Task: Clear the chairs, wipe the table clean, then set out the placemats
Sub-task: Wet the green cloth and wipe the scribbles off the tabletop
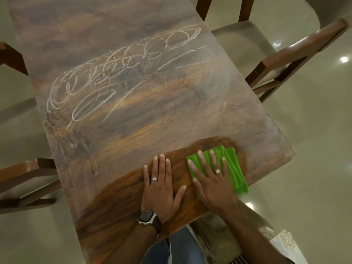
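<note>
A long wooden table fills the view, dusty and marked with white scribbles across its far half. The near strip is darker and glossy. A folded green cloth lies near the table's right front corner. My right hand presses flat on it with fingers spread. My left hand, wearing a ring and a wristwatch, rests flat on the bare wood just left of the cloth.
Wooden chairs stand around the table: one at the right with a pale seat, one at the left front, another at the left back. A white lacy item lies at the bottom right. The floor is glossy tile.
</note>
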